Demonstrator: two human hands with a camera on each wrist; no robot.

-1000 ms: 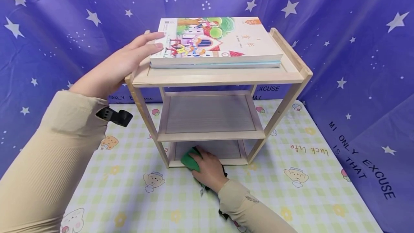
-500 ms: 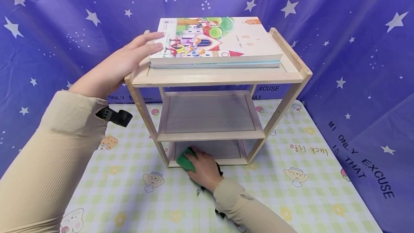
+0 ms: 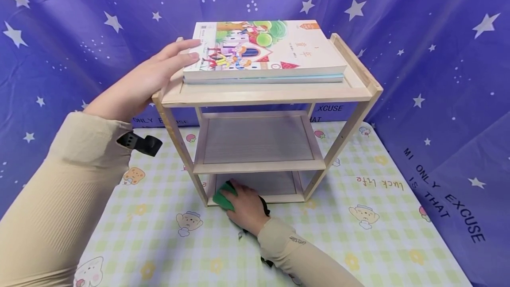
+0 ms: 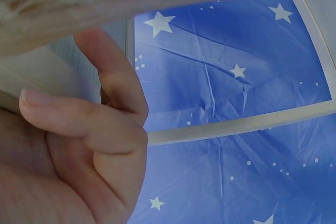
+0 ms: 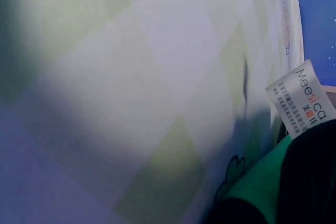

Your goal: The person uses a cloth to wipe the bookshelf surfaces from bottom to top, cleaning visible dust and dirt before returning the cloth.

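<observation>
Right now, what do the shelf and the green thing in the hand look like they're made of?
The shelf looks like pale, unpainted wood: light tan, matte, with square bars and a faint grain. The green thing under the right hand looks like a soft sponge or cloth: matte, with a white label in the right wrist view. Which one, I cannot tell.

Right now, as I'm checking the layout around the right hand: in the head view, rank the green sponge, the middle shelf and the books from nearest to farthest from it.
1. Green sponge, under the right hand, bottom shelf.
2. Middle shelf, just above.
3. Books, on the top shelf.
</observation>
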